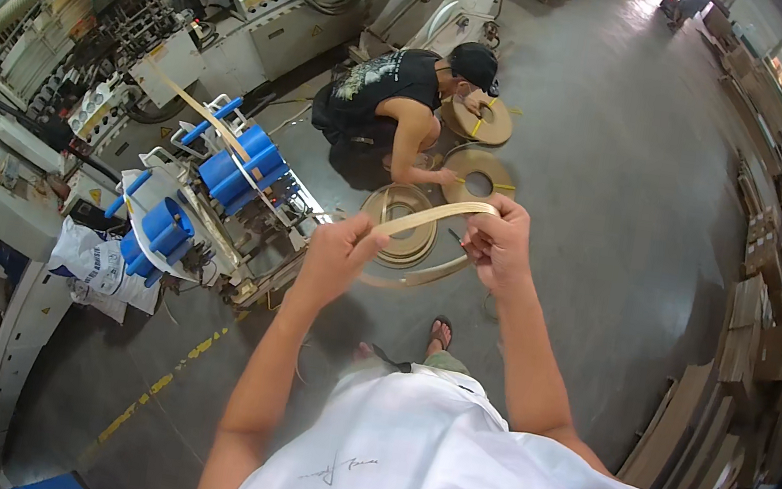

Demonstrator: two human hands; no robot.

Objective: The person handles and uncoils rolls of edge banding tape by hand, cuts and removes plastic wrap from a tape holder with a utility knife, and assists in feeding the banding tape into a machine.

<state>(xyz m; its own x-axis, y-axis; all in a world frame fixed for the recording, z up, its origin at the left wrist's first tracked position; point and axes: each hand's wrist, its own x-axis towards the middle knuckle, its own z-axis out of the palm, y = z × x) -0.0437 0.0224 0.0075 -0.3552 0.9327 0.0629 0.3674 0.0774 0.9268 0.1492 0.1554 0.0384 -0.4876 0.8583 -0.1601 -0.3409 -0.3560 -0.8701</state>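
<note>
A light wood-coloured edge banding strip [441,214] is stretched in a shallow arch between my two hands, in front of my chest. Its left part is pinched in my left hand [336,259], and my closed right hand [500,246] grips it farther right. More of the strip loops down below my right hand toward the floor. Just beyond, partly covered by the strip, a coil of banding [377,204] lies on the floor. Two further rolls follow it, a middle roll [505,173] and a far roll [500,124], both with yellow straps.
A crouching co-worker [384,87] in a black cap reaches to the two farther rolls. On the left stand a long machine [290,42] and blue reel holders [246,167], with white sacks [100,262] beneath. Stacked boards and cardboard [747,333] line the right side.
</note>
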